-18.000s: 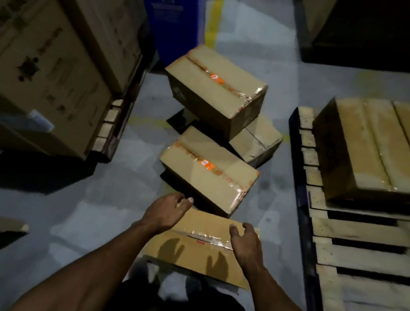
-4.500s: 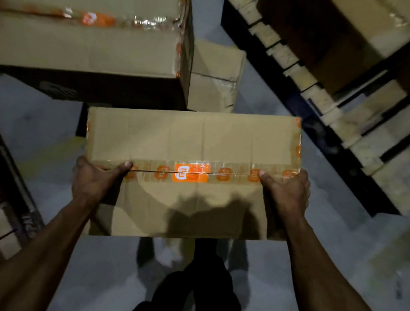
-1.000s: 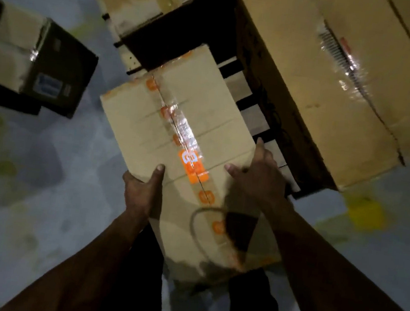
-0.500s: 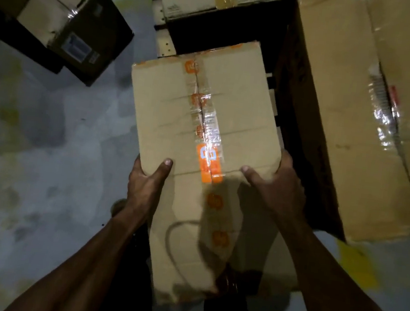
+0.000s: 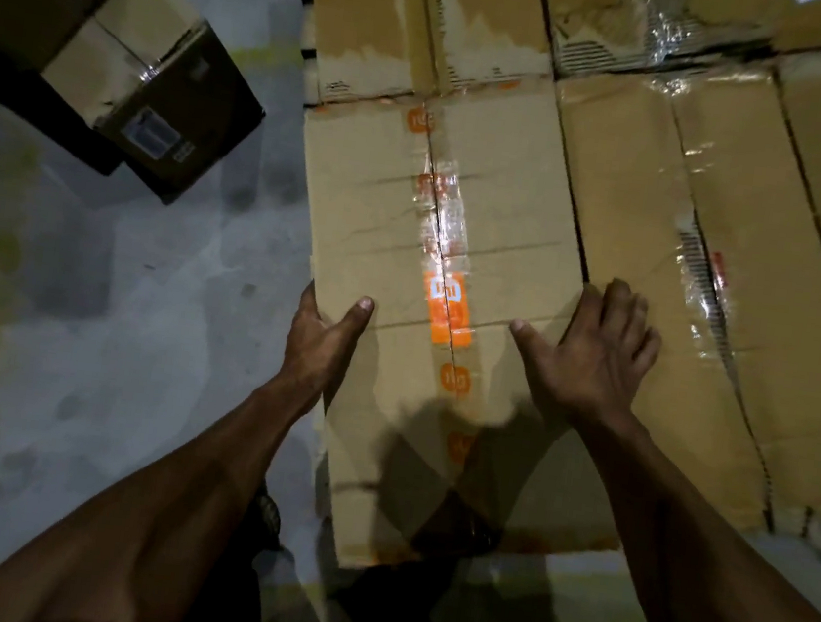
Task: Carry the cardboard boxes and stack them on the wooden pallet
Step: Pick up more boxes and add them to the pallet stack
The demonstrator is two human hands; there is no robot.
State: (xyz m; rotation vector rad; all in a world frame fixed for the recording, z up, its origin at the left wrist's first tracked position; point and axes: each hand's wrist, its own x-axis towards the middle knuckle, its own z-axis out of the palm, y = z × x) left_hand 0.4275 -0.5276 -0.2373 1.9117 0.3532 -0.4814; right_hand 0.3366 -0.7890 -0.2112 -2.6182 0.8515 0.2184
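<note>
A cardboard box [image 5: 463, 203] sealed with clear tape and orange logo tape lies lengthwise in front of me. Its far end butts against the boxes behind [image 5: 422, 28], and its right side lies along a larger taped box [image 5: 665, 238]. My left hand [image 5: 322, 341] grips its left edge, thumb on top and fingers down the side. My right hand [image 5: 594, 354] rests on the right edge with fingers spread over the seam to the neighbouring box. Of the wooden pallet only a pale strip [image 5: 306, 29] shows left of the stack.
Two loose cardboard boxes [image 5: 133, 70] lie on the grey concrete floor [image 5: 86, 322] at upper left. More taped boxes fill the upper right. My legs are under the near end of the box.
The box has moved forward and now sits against the stacked boxes, covering the dark gap. My right hand has gone from gripping the edge to lying spread on it.
</note>
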